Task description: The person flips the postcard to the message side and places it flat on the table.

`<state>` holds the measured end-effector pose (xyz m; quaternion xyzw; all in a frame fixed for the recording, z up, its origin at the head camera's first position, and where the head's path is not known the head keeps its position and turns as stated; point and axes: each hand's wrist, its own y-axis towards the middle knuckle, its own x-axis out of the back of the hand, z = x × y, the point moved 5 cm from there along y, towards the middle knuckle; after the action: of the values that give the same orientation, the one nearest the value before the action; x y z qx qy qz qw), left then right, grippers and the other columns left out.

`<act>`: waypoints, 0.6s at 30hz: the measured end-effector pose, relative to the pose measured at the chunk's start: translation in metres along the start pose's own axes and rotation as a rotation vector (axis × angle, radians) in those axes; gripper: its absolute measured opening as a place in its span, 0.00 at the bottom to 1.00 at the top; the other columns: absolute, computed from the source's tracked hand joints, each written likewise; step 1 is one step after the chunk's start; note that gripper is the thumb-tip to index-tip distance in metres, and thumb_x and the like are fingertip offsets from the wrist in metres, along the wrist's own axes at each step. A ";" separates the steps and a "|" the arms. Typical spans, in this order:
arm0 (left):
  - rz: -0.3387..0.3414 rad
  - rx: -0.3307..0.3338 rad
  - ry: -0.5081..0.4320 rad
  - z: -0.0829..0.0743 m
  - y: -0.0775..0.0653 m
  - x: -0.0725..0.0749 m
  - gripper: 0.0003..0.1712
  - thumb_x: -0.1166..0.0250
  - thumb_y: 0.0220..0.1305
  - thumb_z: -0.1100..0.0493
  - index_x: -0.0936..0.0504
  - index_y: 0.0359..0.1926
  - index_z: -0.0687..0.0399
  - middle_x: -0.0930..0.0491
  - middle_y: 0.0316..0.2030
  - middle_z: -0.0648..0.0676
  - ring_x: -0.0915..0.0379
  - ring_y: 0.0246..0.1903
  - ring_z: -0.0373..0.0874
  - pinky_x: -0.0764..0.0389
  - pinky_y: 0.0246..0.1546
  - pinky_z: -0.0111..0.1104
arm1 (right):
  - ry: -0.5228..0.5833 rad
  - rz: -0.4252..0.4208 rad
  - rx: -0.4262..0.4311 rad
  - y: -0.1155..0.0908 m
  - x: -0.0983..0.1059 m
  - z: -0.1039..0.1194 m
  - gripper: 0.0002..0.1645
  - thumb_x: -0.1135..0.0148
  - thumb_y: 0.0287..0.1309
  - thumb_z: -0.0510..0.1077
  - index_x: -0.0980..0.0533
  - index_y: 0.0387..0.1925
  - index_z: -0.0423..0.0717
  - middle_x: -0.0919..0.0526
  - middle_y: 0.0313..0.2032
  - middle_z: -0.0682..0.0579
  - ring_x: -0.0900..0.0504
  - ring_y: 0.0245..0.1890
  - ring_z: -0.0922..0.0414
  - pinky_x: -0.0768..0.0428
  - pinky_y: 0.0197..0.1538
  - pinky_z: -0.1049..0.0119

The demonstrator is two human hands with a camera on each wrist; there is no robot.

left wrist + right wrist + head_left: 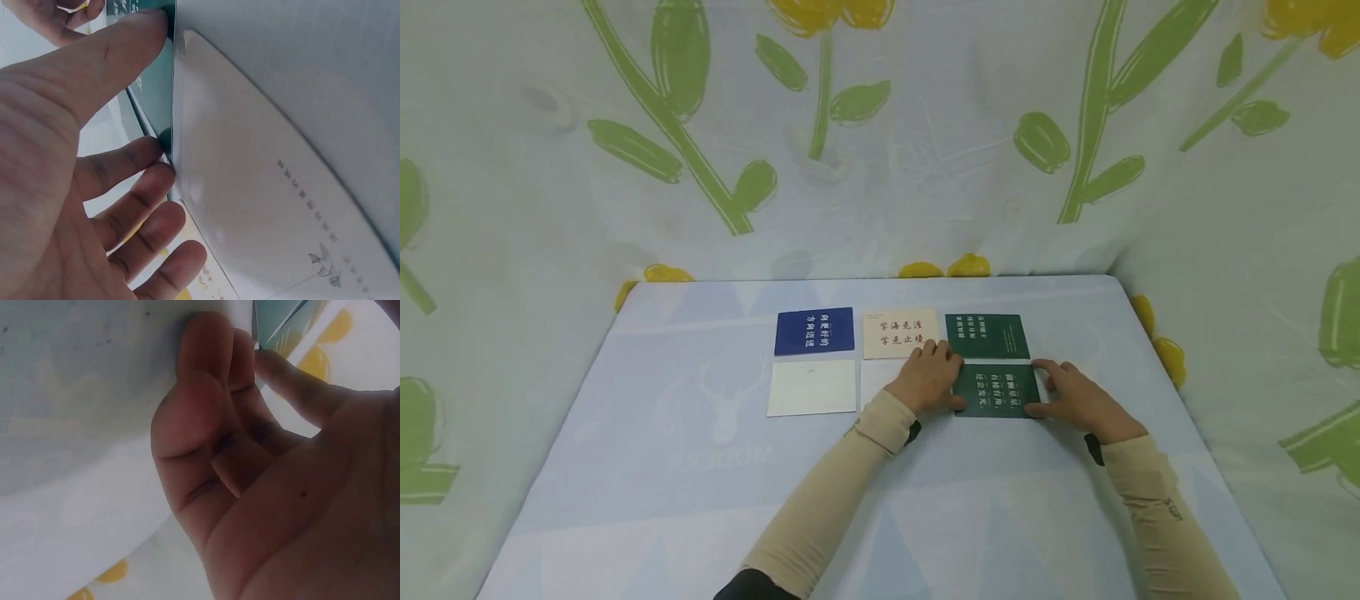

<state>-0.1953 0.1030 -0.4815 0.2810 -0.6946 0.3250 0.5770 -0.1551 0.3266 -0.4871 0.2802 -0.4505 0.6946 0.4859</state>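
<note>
In the head view, a dark green card point(997, 390) with white lettering lies flat at the right of the near row. My left hand point(929, 379) touches its left edge with thumb and index finger apart. At the right edge, my right hand point(1078, 403) touches the card's two corners with thumb and fingertips. Beside the left hand, a white card point(250, 169) with small print and a little drawing is partly covered by that hand in the head view. Directly beyond the near green card is another green card point(987, 336).
A cream card point(895, 329) with brown writing and a blue card point(814, 332) lie in the far row. Nearer on the left is a pale blank-looking card point(812, 388). Everything rests on a pale patterned tabletop point(700, 517), backed by a flower-printed curtain point(925, 192).
</note>
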 end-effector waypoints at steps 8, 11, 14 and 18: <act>-0.019 0.052 0.014 -0.002 -0.003 -0.002 0.46 0.28 0.56 0.32 0.26 0.68 0.51 0.29 0.59 0.54 0.35 0.56 0.48 0.30 0.59 0.40 | 0.029 -0.020 -0.019 0.000 0.000 0.004 0.56 0.21 0.52 0.50 0.44 0.71 0.33 0.26 0.45 0.35 0.25 0.39 0.46 0.22 0.41 0.51; -0.045 0.058 0.024 -0.004 -0.005 -0.001 0.45 0.28 0.57 0.33 0.27 0.69 0.51 0.28 0.59 0.54 0.34 0.55 0.49 0.29 0.58 0.40 | 0.048 -0.043 -0.020 0.000 0.000 0.003 0.57 0.20 0.51 0.49 0.45 0.71 0.32 0.25 0.44 0.37 0.25 0.38 0.47 0.23 0.39 0.55; -0.075 0.065 0.024 -0.004 -0.008 0.002 0.43 0.29 0.60 0.34 0.26 0.68 0.51 0.27 0.59 0.55 0.33 0.55 0.50 0.27 0.56 0.41 | 0.055 -0.066 -0.016 -0.001 0.000 0.003 0.56 0.20 0.51 0.48 0.46 0.70 0.34 0.24 0.44 0.39 0.24 0.38 0.49 0.24 0.39 0.56; -0.120 0.095 -0.019 0.001 -0.011 0.007 0.36 0.32 0.65 0.38 0.25 0.67 0.51 0.22 0.56 0.55 0.30 0.52 0.49 0.24 0.52 0.40 | 0.055 -0.089 -0.017 -0.003 0.000 0.002 0.56 0.20 0.51 0.49 0.47 0.69 0.37 0.23 0.44 0.40 0.24 0.36 0.50 0.24 0.38 0.57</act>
<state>-0.1887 0.0954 -0.4737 0.3522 -0.6656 0.3200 0.5749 -0.1519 0.3248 -0.4852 0.2765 -0.4299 0.6757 0.5311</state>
